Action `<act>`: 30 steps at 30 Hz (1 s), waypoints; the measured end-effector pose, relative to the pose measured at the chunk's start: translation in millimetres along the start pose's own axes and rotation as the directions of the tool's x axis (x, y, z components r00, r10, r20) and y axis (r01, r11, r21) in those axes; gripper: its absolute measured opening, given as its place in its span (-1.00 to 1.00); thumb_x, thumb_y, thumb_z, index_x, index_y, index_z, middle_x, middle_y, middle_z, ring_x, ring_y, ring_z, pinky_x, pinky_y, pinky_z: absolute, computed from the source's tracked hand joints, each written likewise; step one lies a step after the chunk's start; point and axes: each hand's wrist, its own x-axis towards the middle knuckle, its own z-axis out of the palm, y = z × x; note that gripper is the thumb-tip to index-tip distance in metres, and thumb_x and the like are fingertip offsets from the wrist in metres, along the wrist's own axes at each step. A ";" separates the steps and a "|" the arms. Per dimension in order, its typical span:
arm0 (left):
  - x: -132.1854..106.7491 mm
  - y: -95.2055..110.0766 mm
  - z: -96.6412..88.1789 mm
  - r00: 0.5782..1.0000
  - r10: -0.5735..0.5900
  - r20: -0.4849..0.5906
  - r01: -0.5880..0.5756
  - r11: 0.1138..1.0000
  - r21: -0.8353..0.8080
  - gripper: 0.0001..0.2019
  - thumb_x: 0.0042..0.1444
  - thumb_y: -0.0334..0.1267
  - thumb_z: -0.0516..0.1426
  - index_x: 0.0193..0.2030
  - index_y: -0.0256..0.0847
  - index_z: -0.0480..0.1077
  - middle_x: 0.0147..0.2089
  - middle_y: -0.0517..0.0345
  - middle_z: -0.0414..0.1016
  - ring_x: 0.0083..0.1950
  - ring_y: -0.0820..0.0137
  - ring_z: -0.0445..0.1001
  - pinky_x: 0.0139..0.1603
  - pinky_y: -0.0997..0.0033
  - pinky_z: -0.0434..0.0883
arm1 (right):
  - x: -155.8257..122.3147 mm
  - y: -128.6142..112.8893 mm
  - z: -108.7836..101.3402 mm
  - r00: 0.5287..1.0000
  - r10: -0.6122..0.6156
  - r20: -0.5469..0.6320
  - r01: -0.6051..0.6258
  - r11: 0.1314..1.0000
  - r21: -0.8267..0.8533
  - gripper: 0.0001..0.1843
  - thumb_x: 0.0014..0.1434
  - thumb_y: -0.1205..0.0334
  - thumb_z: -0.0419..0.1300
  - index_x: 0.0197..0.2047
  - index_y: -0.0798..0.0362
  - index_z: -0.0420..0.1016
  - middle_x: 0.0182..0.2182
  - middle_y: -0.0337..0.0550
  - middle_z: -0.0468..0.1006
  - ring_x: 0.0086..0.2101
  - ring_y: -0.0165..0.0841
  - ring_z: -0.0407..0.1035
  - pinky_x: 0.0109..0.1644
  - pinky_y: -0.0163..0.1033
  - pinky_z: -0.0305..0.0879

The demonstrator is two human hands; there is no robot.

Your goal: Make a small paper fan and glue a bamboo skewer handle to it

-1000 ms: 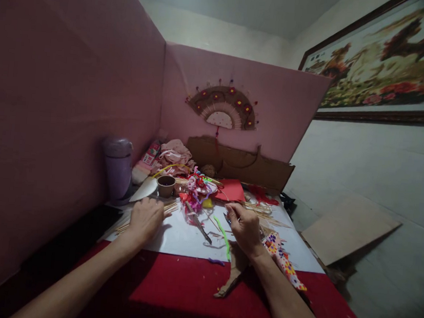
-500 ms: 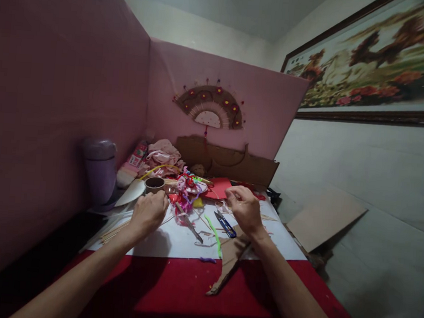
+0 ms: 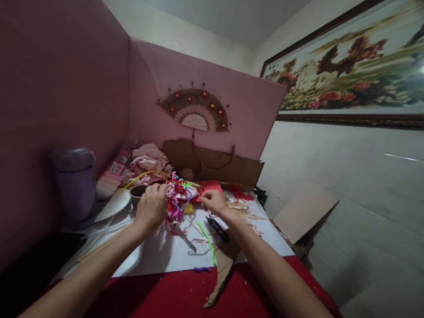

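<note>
Pink, red and purple fuzzy craft stems [image 3: 178, 201] lie heaped in the middle of the table, just beside your left hand [image 3: 152, 205], its fingers curled; whether they touch the heap or grip anything cannot be told. Your right hand [image 3: 213, 201] draws thumb and fingertips narrowly together near a flat red paper sheet [image 3: 210, 185]; anything thin pinched there is too small to make out. Close against your left knuckles stands a round brown cup [image 3: 133, 202], which a backward sweep could tip. Below your right wrist lie dark-handled metal snips [image 3: 219, 229], blades toward the heap, liable to nick a carelessly lowered hand. A slim grey metal tool [image 3: 186, 239] juts from the heap's near end; tugging tangled stems might drag it along. Nearer you, a brown cardboard scrap [image 3: 223, 272] overlaps the red tablecloth [image 3: 171, 298], where a dropped forearm could shove it.
</note>
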 end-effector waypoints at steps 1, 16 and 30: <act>5.2 -1.1 2.3 0.999 0.030 -0.012 -0.030 0.999 0.016 -0.67 0.06 -0.42 -0.04 -0.01 -0.21 0.31 -0.05 -0.09 0.40 -0.03 0.17 0.34 -0.09 0.25 0.26 | 3.7 -3.5 3.0 1.000 0.000 0.005 0.000 1.000 -0.023 -0.80 0.08 0.27 0.10 -0.43 0.09 0.53 -0.61 -0.23 0.53 -0.59 -0.44 0.39 -0.50 -0.40 0.20; 99.0 14.2 51.5 0.904 -0.174 0.392 0.279 0.932 -0.231 -0.61 -0.14 -0.18 0.17 -0.10 -0.22 0.40 -0.12 -0.17 0.53 -0.08 0.12 0.47 -0.25 0.37 0.29 | 81.8 -2.4 14.5 0.986 -0.092 0.137 0.137 0.919 -0.369 -0.83 0.01 0.29 0.15 -0.30 -0.02 0.54 -0.20 -0.13 0.50 -0.22 -0.26 0.37 -0.28 -0.30 0.15; 133.5 -41.5 40.0 0.881 -0.417 0.224 0.473 0.781 -0.408 -0.86 -0.15 -0.29 0.14 -0.47 -0.29 0.49 -0.49 -0.03 0.50 -0.31 0.13 0.48 -0.38 0.31 0.32 | 95.8 21.4 10.2 0.994 -0.110 0.001 0.105 0.943 -0.315 -0.83 0.13 0.34 0.09 -0.24 0.06 0.50 -0.22 -0.11 0.50 -0.24 -0.35 0.35 -0.25 -0.35 0.14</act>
